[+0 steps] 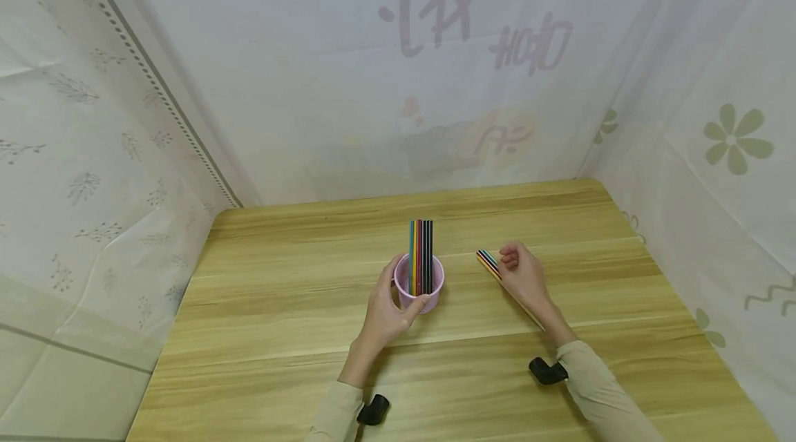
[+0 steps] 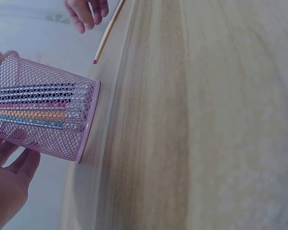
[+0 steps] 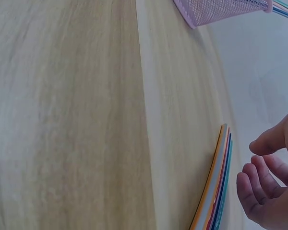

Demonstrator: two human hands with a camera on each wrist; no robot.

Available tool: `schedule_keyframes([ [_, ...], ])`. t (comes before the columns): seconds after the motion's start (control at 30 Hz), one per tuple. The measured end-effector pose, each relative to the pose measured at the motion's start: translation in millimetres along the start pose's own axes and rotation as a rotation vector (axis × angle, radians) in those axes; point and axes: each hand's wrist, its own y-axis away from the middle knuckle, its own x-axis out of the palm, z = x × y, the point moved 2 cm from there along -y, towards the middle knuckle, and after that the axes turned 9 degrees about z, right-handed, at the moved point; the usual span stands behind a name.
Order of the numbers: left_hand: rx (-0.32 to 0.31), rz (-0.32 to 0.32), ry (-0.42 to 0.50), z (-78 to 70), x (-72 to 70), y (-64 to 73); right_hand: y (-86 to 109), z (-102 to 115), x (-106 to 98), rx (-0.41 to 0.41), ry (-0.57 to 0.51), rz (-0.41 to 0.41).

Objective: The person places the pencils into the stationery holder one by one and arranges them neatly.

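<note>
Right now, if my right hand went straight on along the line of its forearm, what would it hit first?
Probably the white backdrop behind the table; the way looks free until then. The coloured sticks angle off to the left, though how high your right hand hovers is unclear.

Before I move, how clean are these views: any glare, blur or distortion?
Head view: soft, even light, colours of the upright pencils readable. Left wrist: bluish cast, table washed out and soft toward the lower right, mesh cup clearer. Right wrist: pale haze at left, table's edge bowed, probably by the lens.
</note>
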Motion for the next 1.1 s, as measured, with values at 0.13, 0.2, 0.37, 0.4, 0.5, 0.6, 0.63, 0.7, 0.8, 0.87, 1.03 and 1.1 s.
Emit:
schedule_keyframes([
  [0.13,0.000,0.001,-0.010,-1.0,-0.2,-0.2,0.1,-4,-3,0.011,0.009,0.005],
  [0.2,-0.002,0.003,-0.007,-1.1,-0.2,-0.2,0.5,-8,-4,0.021,0.013,0.020],
  [0.37,-0.001,0.003,-0.005,-0.6,0.1,-0.1,1.7,-15,-4,0.023,0.033,0.047],
  [0.4,0.000,0.003,-0.006,-0.5,0.2,-0.1,1.8,-16,-4,0.018,0.040,0.048],
  [0.5,0.002,0.000,-0.008,-0.6,0.1,-0.1,0.9,-18,-4,0.006,0.059,0.047],
  [0.6,-0.005,0.002,-0.005,-0.1,0.2,-0.1,-0.2,-20,-4,0.009,0.071,0.053],
  [0.63,-0.006,0.003,-0.003,0.2,0.2,-0.2,-0.8,-20,-4,0.013,0.075,0.056],
  [0.7,-0.011,0.005,-0.002,0.6,0.2,-0.3,-1.3,-20,-4,0.022,0.088,0.067],
  [0.8,-0.006,0.006,-0.001,0.2,0.2,-0.1,-1.4,-20,-4,0.030,0.117,0.088],
  [0.87,0.000,0.004,0.000,-0.2,0.2,0.1,-1.5,-19,-5,0.035,0.136,0.100],
  [1.03,0.025,-0.010,-0.012,-2.2,-0.2,0.3,-2.2,-18,-5,0.037,0.165,0.123],
  [1.1,0.039,-0.016,-0.024,-3.3,-0.5,0.3,-2.3,-18,-6,0.031,0.171,0.131],
])
